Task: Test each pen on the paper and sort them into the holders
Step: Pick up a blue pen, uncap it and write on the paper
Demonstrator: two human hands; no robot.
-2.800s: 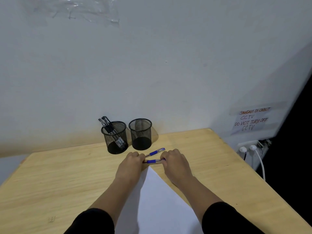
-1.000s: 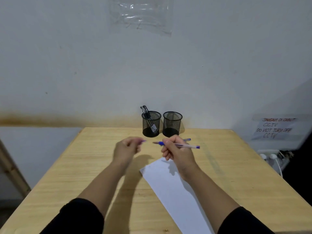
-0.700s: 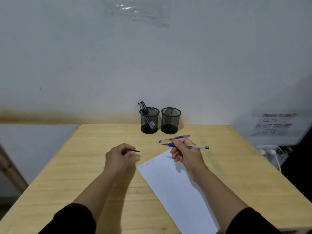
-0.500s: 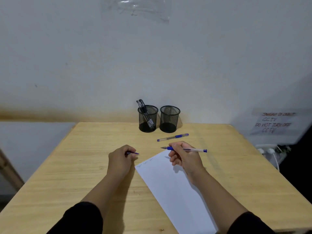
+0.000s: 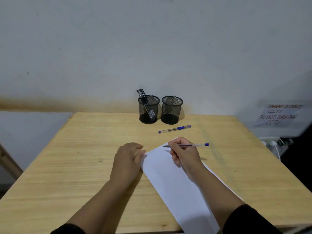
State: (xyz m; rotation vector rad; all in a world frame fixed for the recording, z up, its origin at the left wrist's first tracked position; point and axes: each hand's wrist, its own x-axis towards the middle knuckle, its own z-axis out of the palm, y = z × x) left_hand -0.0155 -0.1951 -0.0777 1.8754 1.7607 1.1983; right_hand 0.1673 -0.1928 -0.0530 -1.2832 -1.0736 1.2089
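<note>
Testing step — right hand (image 5: 184, 154) pinches the blue pen (image 5: 187, 145), tip over the paper (image 5: 177, 183) at its far corner. Left hand (image 5: 128, 157), loosely curled, steadies the paper's edge — next, a scribble.

An office corner: bare wall, wooden tabletop (image 5: 70, 174), mesh pen holders (image 5: 171, 109), a taped CCTV notice (image 5: 280, 114) above plugs (image 5: 271, 143).

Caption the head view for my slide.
Right hand tests a blue pen on white paper; left hand steadies it.
</note>
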